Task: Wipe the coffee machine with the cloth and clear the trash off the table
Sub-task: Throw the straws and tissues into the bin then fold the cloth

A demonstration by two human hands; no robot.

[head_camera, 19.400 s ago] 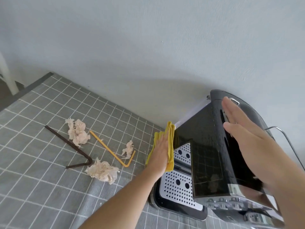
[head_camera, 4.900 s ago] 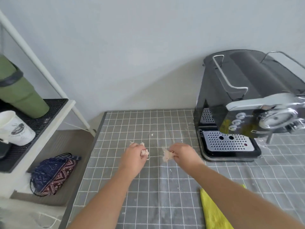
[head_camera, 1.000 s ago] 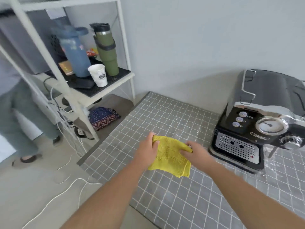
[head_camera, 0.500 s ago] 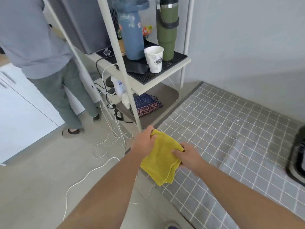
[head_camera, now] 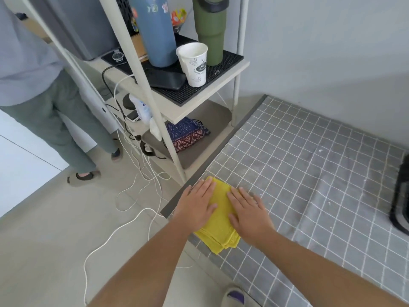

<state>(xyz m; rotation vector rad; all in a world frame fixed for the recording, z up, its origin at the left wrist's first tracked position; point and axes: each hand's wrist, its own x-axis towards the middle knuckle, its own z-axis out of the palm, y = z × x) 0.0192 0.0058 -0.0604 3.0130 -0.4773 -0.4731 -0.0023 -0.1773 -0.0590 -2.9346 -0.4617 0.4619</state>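
Note:
The yellow cloth [head_camera: 221, 220] lies folded on the left corner of the table [head_camera: 309, 173], which wears a grey checked tablecloth. My left hand [head_camera: 197, 207] rests flat on the cloth's left half, fingers spread. My right hand [head_camera: 247, 211] lies flat on its right half. Neither hand grips the cloth. Only a dark sliver of the coffee machine [head_camera: 401, 196] shows at the right edge of the frame. A few tiny white crumbs dot the tablecloth.
A white metal shelf rack [head_camera: 168, 103] stands left of the table, holding a paper cup [head_camera: 194, 63], a blue bottle [head_camera: 155, 29] and a green tumbler [head_camera: 210, 29]. Cables [head_camera: 137, 185] trail across the floor. A person [head_camera: 44, 85] stands at the far left.
Half a second ago both hands held the cloth up by its top edge near the table corner. Now the cloth lies folded on the table with both palms flat on it.

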